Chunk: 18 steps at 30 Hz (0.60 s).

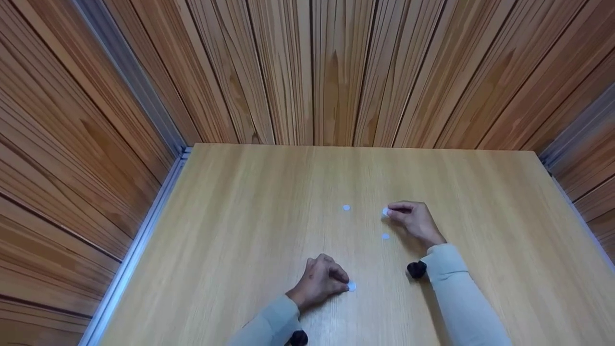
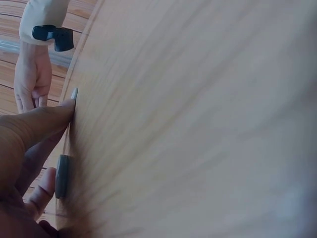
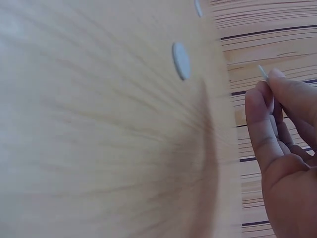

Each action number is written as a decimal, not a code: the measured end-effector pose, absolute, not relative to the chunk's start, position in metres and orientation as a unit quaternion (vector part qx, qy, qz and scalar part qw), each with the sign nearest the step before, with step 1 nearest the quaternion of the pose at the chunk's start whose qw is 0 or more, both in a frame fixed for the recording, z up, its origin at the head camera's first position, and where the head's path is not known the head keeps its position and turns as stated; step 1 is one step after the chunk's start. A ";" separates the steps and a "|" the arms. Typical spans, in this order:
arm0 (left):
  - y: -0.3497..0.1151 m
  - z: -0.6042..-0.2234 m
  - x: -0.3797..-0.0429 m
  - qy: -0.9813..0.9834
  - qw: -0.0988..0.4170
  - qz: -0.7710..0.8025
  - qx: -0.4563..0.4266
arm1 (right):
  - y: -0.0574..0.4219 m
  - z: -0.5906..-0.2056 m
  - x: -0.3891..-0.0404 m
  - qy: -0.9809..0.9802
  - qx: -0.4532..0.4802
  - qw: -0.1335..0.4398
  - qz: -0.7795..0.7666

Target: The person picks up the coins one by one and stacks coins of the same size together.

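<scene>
In the head view my left hand is low over the table, thumb and a finger pinching a small white disc. The left wrist view shows a thin white disc at a fingertip. A thicker grey round piece appears edge-on beside another fingertip there; I cannot tell whether that hand holds it. Farther right, my right hand pinches a white disc, seen edge-on above the table in the right wrist view. Two more white discs lie flat near it, one to its left and one just below.
The light wood table ends at a wood-plank wall at the back. A metal rail runs along its left edge. A small black device is on the right cuff, and another on the left cuff.
</scene>
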<state>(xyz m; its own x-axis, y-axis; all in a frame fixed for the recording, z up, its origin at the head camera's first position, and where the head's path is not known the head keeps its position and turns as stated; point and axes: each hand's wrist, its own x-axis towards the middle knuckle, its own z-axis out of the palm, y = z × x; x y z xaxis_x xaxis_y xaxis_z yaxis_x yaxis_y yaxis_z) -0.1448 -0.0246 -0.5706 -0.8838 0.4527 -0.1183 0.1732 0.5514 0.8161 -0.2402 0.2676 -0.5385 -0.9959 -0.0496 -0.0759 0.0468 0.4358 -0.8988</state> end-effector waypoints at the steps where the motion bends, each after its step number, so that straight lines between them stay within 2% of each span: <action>1: -0.025 -0.571 -0.145 0.866 0.159 0.438 0.181 | 0.268 -0.538 -0.239 0.849 -0.006 0.041 -0.526; 12: -0.025 -0.571 -0.145 0.866 0.157 0.436 0.189 | 0.271 -0.538 -0.221 0.857 -0.003 0.041 -0.514; 18: -0.025 -0.572 -0.143 0.867 0.130 0.436 0.205 | 0.268 -0.538 -0.211 0.849 -0.018 0.031 -0.527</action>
